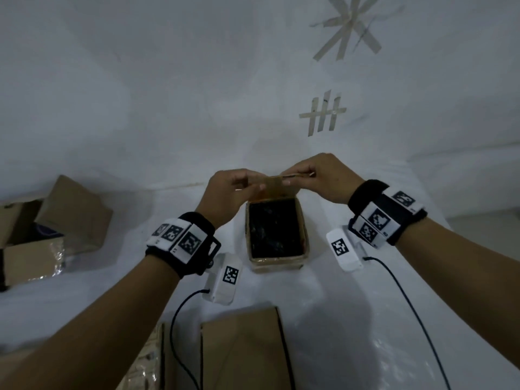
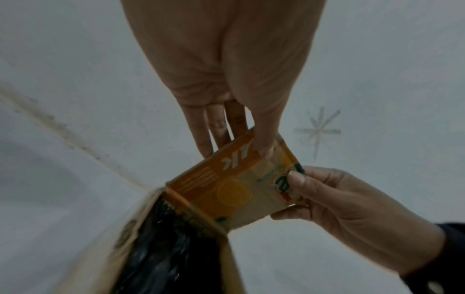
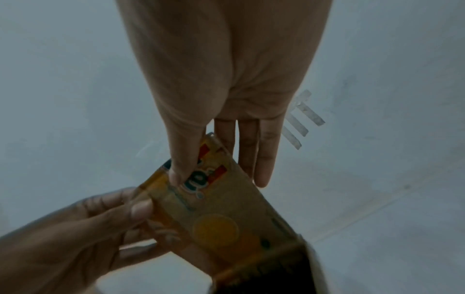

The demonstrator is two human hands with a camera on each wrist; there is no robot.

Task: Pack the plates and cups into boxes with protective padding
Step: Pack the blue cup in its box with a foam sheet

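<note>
Both hands are raised over a small open box (image 1: 277,233) and pinch its far flap (image 1: 278,182) between thumb and fingers: the left hand (image 1: 229,194) at the flap's left end, the right hand (image 1: 326,178) at its right end. The wrist views show the flap's printed orange and yellow face (image 2: 234,191), each thumb pressed on it and the other fingers behind.

The box stands on a white-covered desk (image 1: 323,305), in the middle, just near of the hands, and holds something black and glossy (image 1: 274,229); what it is cannot be told. Behind the desk rises a white wall (image 1: 140,80) with strips of tape stuck on it, one set like a star (image 1: 349,26), another like a tally (image 1: 323,114).

At the far left lies a larger open cardboard box (image 1: 56,220) with clear wrap (image 1: 57,260) beside it. At the near edge lies flat cardboard (image 1: 242,350). No plates or cups can be made out.
</note>
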